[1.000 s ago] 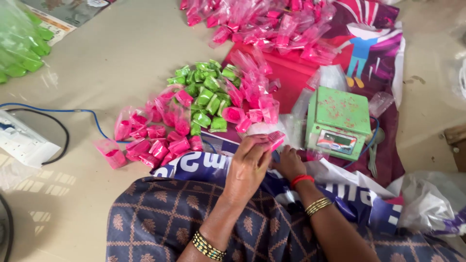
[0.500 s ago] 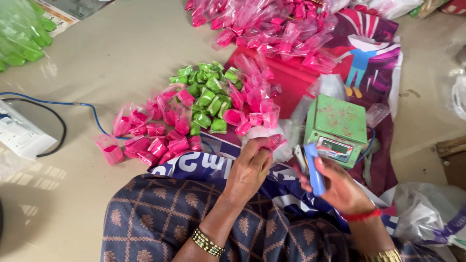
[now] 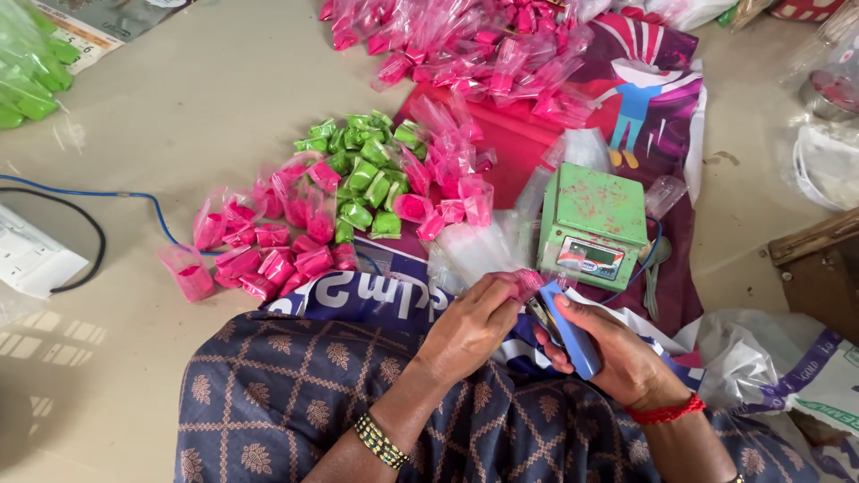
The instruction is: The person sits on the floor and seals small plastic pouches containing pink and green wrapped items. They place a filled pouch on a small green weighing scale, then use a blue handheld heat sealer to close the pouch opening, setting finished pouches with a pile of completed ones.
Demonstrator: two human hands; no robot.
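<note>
My left hand (image 3: 470,324) has its grip clenched on a small pink packet (image 3: 526,283), pinching the clear plastic top between thumb and fingers just above my lap. My right hand (image 3: 617,353) grips a blue stapler (image 3: 565,329), fingers wrapped round its body, and the stapler's front end sits right at the packet, touching or nearly touching its folded top; I cannot tell whether the stapler is pressed shut on the plastic. A red thread circles my right wrist and a beaded bangle (image 3: 380,440) sits on my left forearm.

Just beyond my hands stands a small green weighing scale (image 3: 594,215), smeared with pink powder, on a red and purple printed sheet (image 3: 662,98) spread on the floor (image 3: 179,116). To the left of the scale lies a heap of green packets (image 3: 362,165) with more pink packets (image 3: 277,241) around and in front of it. Another big pile of pink packets (image 3: 465,40) lies farther off on the sheet. A blue cable (image 3: 134,194) runs across the floor toward a white box (image 3: 31,259) at the left edge. My lap is covered by dark blue patterned cloth (image 3: 295,394).
</note>
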